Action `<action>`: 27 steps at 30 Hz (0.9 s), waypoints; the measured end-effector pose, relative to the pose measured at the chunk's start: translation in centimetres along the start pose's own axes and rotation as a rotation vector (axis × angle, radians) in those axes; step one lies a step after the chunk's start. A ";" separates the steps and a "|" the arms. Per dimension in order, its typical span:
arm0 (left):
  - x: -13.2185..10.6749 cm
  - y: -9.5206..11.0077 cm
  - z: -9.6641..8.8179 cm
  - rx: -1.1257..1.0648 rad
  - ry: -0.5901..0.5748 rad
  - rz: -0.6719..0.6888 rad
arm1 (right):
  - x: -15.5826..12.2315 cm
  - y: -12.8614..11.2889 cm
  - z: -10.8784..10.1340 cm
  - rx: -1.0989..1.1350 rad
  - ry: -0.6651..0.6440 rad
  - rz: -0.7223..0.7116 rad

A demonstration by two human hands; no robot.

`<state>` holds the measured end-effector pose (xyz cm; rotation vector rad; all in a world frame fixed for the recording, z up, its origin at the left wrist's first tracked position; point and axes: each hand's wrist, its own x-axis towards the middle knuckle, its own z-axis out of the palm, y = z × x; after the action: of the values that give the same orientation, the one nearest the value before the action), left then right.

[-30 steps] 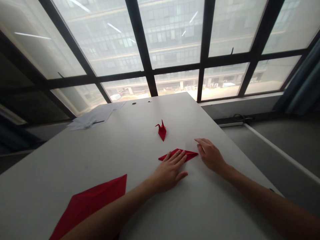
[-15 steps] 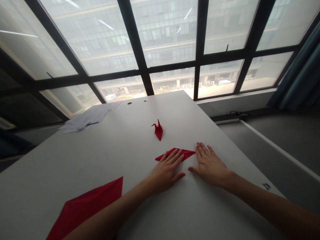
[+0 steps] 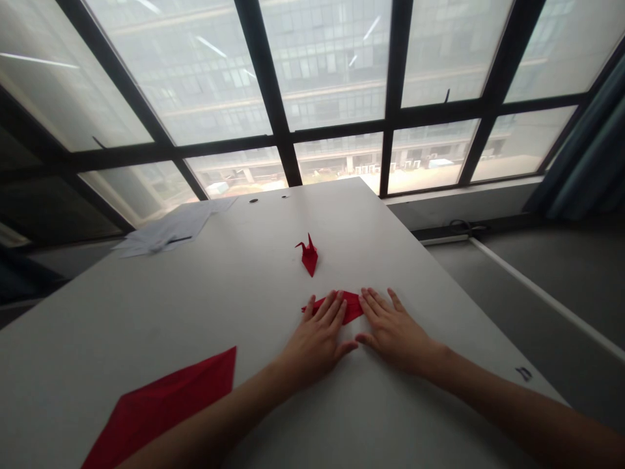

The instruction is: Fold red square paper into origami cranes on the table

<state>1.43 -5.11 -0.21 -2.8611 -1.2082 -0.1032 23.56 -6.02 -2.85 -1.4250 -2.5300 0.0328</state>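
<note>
A folded red paper triangle (image 3: 350, 305) lies flat on the white table (image 3: 234, 293). My left hand (image 3: 316, 337) rests on its left part, fingers stretched out flat. My right hand (image 3: 390, 329) lies flat on its right part, fingers spread, covering that end. Both hands press the paper against the table. Just beyond them stands a small finished red paper crane (image 3: 308, 253).
A large flat sheet of red paper (image 3: 161, 407) lies near the front left, partly under my left forearm. White papers (image 3: 168, 229) sit at the far left corner by the window. The table's right edge drops to a grey floor.
My right hand has moved left from beside the folded paper onto its right end. My left hand has stayed on the paper.
</note>
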 end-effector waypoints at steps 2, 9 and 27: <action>-0.5 0.0 -0.1 0.033 -0.027 -0.050 | 0.0 -0.1 0.1 -0.002 0.008 0.007; -1.1 -0.2 0.3 0.107 0.042 -0.159 | 0.3 -0.6 0.0 -0.003 0.025 0.009; 0.8 -1.2 -0.9 -0.260 0.220 -0.007 | 1.1 -1.1 -3.0 0.402 0.155 -0.107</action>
<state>1.08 -3.73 0.77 -2.9552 -1.2414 -0.6009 22.78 -5.96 0.39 -1.0906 -2.3011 0.3741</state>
